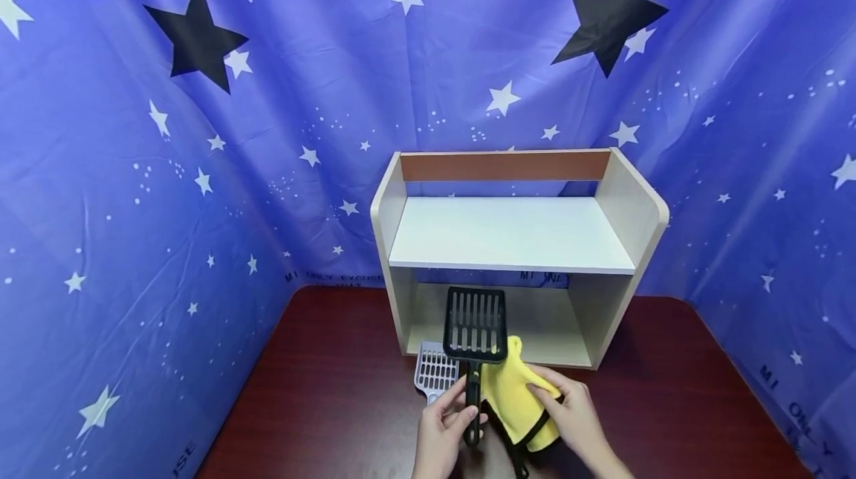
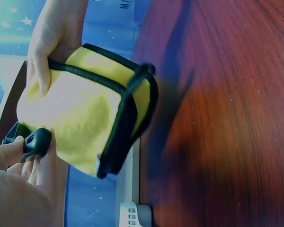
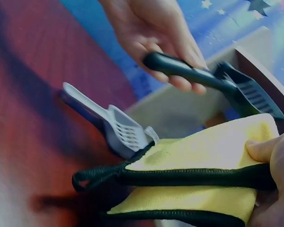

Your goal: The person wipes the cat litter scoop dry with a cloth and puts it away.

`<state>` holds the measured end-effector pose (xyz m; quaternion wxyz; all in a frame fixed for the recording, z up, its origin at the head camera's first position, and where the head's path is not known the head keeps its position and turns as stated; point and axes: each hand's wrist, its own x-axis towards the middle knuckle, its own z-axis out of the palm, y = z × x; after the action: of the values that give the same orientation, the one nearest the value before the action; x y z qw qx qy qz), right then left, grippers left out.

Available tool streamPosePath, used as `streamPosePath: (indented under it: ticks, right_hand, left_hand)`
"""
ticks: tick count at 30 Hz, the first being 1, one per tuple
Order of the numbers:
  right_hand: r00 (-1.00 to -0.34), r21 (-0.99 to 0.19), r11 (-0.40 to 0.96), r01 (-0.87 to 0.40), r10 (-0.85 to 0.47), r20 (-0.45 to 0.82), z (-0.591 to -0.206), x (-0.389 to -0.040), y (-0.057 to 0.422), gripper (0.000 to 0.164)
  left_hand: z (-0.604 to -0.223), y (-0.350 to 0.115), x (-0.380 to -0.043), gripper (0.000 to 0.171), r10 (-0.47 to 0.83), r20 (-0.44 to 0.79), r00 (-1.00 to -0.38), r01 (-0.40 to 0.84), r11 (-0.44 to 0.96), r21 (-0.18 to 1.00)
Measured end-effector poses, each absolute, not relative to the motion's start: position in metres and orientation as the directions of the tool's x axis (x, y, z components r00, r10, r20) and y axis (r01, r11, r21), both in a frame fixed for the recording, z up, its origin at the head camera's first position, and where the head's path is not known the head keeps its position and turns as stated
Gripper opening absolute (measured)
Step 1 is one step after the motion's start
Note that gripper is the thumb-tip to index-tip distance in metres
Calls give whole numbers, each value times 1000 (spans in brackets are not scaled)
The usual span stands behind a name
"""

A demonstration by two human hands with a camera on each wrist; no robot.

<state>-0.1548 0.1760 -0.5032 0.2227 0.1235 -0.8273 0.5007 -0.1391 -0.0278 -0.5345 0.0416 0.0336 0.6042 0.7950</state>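
Note:
My left hand (image 1: 444,431) grips the handle of a black slotted litter scoop (image 1: 475,324), its head raised in front of the shelf's lower opening. In my right hand (image 1: 570,408) is a folded yellow cloth (image 1: 518,397) with black edging and a small black hanging loop (image 3: 97,177), pinched between thumb and fingers. The cloth hangs just right of the black scoop's handle. A grey slotted litter scoop (image 1: 436,369) lies on the table behind my left hand; the right wrist view shows its whole handle (image 3: 85,100).
A two-tier shelf unit (image 1: 511,234) with a white upper board stands at the back of the dark red table (image 1: 321,390). Blue curtains (image 1: 321,93) with stars hang behind and on both sides.

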Motion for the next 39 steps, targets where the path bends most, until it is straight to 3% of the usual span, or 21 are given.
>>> streamPosePath:
  ticks: [5, 11, 20, 39]
  right_hand:
    - [-879, -783, 498, -373, 81, 470, -507, -175, 196, 26]
    - [-864, -772, 521, -364, 120, 489, -481, -183, 198, 27]
    - [-870, -767, 507, -394, 62, 488, -454, -178, 190, 27]
    - [-882, -759, 512, -403, 4, 472, -500, -184, 192, 26]
  left_hand:
    - [-536, -30, -133, 51, 136, -34, -990, -68, -256, 964]
    - [-538, -31, -127, 53, 195, -38, -980, -90, -263, 960]
    - [-540, -33, -124, 53, 246, -14, -969, -77, -253, 964]
    - [-537, -29, -138, 49, 161, -23, -987, -63, -247, 967]
